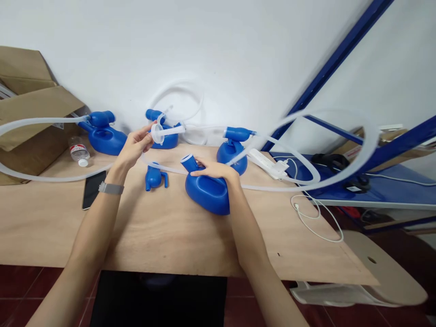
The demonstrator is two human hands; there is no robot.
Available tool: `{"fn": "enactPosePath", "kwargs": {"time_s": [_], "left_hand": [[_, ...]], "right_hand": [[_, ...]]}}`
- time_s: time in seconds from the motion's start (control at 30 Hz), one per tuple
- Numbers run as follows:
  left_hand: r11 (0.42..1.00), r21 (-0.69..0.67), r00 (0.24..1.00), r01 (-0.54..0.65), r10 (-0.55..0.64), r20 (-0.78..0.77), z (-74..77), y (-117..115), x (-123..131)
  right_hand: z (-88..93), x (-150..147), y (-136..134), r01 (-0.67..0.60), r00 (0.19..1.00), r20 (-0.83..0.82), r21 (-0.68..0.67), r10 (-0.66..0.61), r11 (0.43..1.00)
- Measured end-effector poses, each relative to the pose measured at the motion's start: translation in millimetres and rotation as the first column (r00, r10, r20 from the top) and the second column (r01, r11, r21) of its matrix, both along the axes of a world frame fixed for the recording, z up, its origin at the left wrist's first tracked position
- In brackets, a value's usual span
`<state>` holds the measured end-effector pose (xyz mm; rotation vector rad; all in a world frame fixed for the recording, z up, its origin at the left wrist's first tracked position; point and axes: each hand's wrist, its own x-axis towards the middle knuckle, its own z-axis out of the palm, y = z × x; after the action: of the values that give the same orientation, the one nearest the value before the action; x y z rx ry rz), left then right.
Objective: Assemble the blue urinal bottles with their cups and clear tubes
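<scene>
My left hand [139,141], raised over the table, pinches a translucent white plastic funnel-like piece [166,132] with a round flange and a tube pointing right. My right hand [214,168] grips a blue plastic urinal bottle [208,193] by its neck and handle; its open mouth tilts up and left. Between the hands, a small blue fitting [155,177] with a bent spout lies on the wood. Behind stand more blue bottles: one at the left [106,138], another behind my left hand [165,140], and a third behind my right hand [232,154].
Clear hoses [361,154] loop across the table [163,240]. A cardboard box [41,131], a water bottle [79,151] and a phone [91,190] are at the left. A power strip [267,163] and white cable [327,236] lie right, beside a blue shelf [398,188] and stool [384,268].
</scene>
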<state>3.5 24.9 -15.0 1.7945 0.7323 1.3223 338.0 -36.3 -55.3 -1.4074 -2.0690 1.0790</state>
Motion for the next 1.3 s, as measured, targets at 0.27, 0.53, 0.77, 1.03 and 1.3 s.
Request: {"fn": "enactPosePath", "kwargs": {"time_s": [0.27,0.53,0.77,1.03,1.3], "left_hand": [[0.974,0.199,0.884,-0.11,0.187,-0.428,-14.6,1.4,9.4],[0.972,0.199,0.834,0.123,0.008,-0.552,-41.9,-4.8,43.8],[0.987,0.085,0.917,0.138,-0.095,-0.386,-60.6,-22.9,65.6],[0.984,0.106,0.902,0.146,-0.088,-0.422,-59.4,-25.8,71.0],[0.961,0.097,0.875,0.259,-0.191,-0.444,-47.5,-17.1,69.0]], "right_hand": [[-3.7,1.7,1.5,0.063,0.998,0.029,-0.058,-0.061,0.996],[-4.6,-2.7,0.2,-0.024,0.998,-0.066,-0.047,0.021,0.999],[-8.2,-1.7,0.9,-0.037,0.992,-0.118,-0.047,0.031,0.998],[-11.5,-2.2,7.0,-0.052,0.984,-0.175,-0.074,0.038,0.996],[-12.9,-5.4,15.2,-0.048,0.988,-0.152,-0.14,0.027,0.989]]}}
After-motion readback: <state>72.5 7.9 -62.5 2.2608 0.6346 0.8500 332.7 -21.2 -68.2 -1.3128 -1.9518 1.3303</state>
